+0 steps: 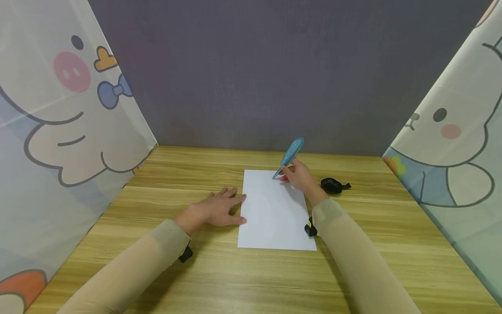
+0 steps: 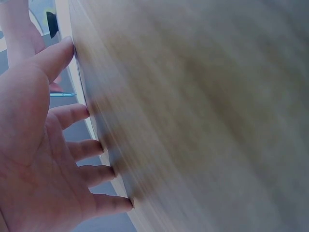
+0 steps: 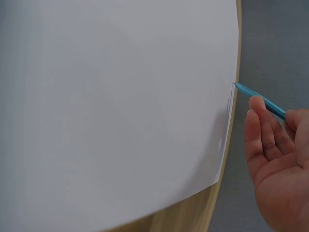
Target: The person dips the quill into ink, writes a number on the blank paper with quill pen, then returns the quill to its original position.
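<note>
The blue pen (image 1: 289, 156) stood tilted just above the centre of the head view, its tip touching the upper right part of the white sheet of paper (image 1: 274, 213). The right hand (image 1: 300, 176) pinched the pen low on the barrel, fingers (image 3: 263, 130) curled around it. The paper lay flat in the middle of the wooden desk (image 1: 392, 244). The left hand (image 1: 215, 209) rested flat with straight fingers (image 2: 84, 150), its fingertips on the sheet's left edge. A small black object (image 1: 333, 186) lay right of the right hand, near it.
</note>
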Tool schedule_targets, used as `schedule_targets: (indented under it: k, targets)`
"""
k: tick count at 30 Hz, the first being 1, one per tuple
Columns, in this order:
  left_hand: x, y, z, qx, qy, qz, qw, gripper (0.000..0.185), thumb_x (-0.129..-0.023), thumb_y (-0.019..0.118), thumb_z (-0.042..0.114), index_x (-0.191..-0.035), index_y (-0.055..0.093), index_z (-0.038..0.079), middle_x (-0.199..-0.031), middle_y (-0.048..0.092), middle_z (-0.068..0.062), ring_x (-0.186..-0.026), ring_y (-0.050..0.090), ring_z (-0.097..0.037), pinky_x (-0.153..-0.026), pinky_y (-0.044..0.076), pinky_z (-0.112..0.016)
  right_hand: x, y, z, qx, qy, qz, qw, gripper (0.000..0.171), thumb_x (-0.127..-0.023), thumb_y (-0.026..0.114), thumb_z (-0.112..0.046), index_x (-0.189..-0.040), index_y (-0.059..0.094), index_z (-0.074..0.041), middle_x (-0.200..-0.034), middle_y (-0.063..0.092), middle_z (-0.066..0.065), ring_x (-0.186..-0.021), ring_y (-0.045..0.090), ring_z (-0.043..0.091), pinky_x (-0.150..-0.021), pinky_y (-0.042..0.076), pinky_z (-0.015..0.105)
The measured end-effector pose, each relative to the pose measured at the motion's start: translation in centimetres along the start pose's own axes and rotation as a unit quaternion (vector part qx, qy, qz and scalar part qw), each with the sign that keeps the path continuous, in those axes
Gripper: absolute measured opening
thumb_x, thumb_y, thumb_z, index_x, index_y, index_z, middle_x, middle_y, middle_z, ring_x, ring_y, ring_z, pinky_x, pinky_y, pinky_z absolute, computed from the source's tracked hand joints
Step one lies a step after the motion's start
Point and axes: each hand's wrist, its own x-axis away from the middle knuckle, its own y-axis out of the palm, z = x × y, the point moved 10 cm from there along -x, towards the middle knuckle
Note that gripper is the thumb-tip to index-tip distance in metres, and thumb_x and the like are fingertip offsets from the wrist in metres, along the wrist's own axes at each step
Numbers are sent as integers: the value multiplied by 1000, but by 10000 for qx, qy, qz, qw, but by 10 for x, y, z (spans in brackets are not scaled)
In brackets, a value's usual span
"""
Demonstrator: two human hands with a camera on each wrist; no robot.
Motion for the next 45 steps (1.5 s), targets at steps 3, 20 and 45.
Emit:
schedule_targets:
  k: [3, 20, 45]
  targets:
    - [0, 0, 0, -10, 9, 8, 10000, 88, -106, 58, 68, -176, 29, 23, -185, 12, -19, -170, 11, -50, -130, 16, -79, 0, 1, 0, 5, -4, -16, 10000, 31, -118, 54, -26, -136, 56, -1, -128, 76, 26, -106, 80, 35, -96, 66, 42]
    - [-1, 1, -1, -8, -29, -9, 10000, 89, -106, 58, 69, -176, 28, 24, -185, 11, -18, -171, 9, -49, -131, 14, -79, 1, 6, -6, 6, -119, -156, 9998, 27, -118, 54, -24, -135, 57, -3, -127, 77, 27, -106, 79, 36, -95, 66, 45]
    - [-1, 1, -1, -82, -45, -13, 10000, 89, -105, 58, 70, -176, 29, 25, -185, 14, -18, -170, 10, -50, -130, 17, -79, 5, 16, -16, 166, -290, -292, 9990, 24, -117, 55, -25, -130, 59, -5, -121, 80, 22, -102, 80, 32, -92, 66, 43]
